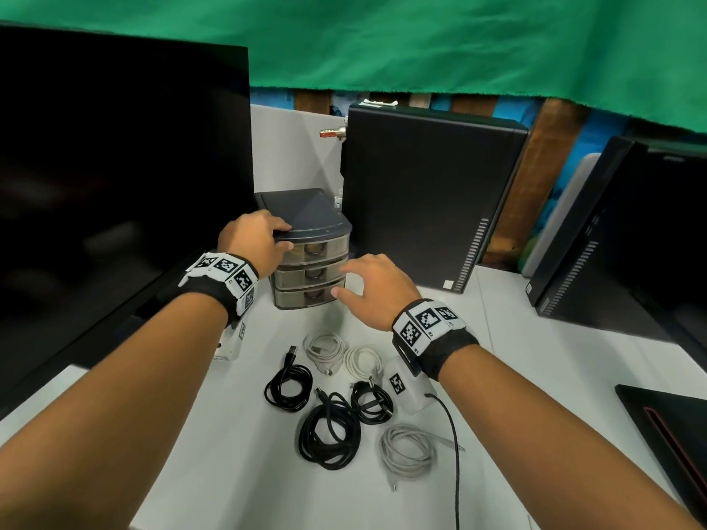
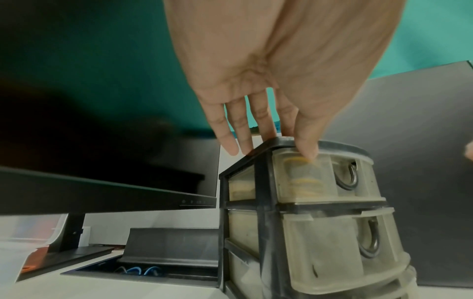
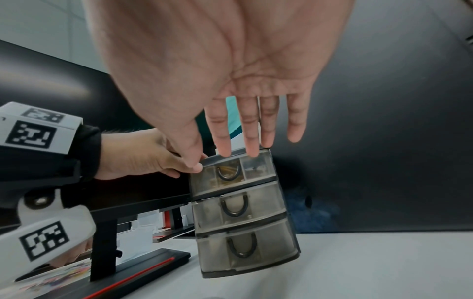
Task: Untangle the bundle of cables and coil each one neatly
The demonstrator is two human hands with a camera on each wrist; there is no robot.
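Several cables lie coiled and apart on the white table [image 1: 229, 434]: black coils [image 1: 287, 389] [image 1: 329, 430] [image 1: 373, 402], white coils [image 1: 325, 348] [image 1: 363, 361] and a grey-white coil [image 1: 407, 449]. Behind them stands a small three-drawer unit [image 1: 317, 219] [image 2: 320, 232] [image 3: 243, 232], drawers closed. My left hand [image 1: 267, 239] [image 2: 256, 125] rests on its top left corner, fingers straight on the lid, thumb against the top drawer front. Fingers spread and holding nothing, my right hand [image 1: 355, 285] [image 3: 243, 125] hovers at the unit's right front. Whether it touches the unit I cannot tell.
A large dark monitor [image 1: 114, 185] stands on the left, its base beside the drawer unit. A black computer tower [image 1: 428, 193] stands behind the unit, another [image 1: 631, 231] at the right. A dark flat device [image 1: 669, 434] lies at the near right. A thin black lead [image 1: 455, 453] trails from my right wrist.
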